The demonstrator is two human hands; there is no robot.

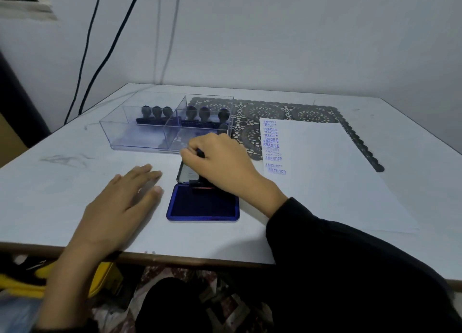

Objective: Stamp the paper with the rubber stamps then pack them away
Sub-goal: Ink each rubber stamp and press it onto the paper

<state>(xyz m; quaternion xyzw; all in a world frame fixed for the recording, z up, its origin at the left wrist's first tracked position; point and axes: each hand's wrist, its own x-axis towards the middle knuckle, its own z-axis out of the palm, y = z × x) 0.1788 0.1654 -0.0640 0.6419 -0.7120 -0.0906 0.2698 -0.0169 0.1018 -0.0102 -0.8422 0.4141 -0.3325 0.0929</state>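
The right-hand grip (220, 162) is curled round the handle of a rubber stamp (200, 182) and pinches it from above. The stamp's base sits on the ink pad (203, 204), at the pad's 12 o'clock edge. I judge this to be the inking step, because holding the stamp upright from the top brings the whole rubber face down flat on the ink. The pad's lid (186, 172) is open and tilted up behind it, so the blue surface is free.

The left-hand grip (122, 197) lies spread and flat on the desk (75, 162) at 9 o'clock from the pad. It is just beside the pad and holds nothing. It probably steadies the body, and it is near enough to hold the pad if the pad slides.

The paper (325, 170) lies at 2 o'clock from the pad, on the same side as the working hand, so the way from ink to sheet is short. Its left edge already carries a column of blue prints (271, 142) reading FRAGILE and AMENDED. Some of them overlap or are faint. The rest of the sheet is blank.

The clear organizer box (140, 137) stands at 11 o'clock, with its right end on a dark lace mat (287, 110). The other stamps (157, 112) stand inside it on their bases with handles up, in groups in the left and right compartments. I cannot count them exactly.

The packing away is not yet done for the stamp in hand.
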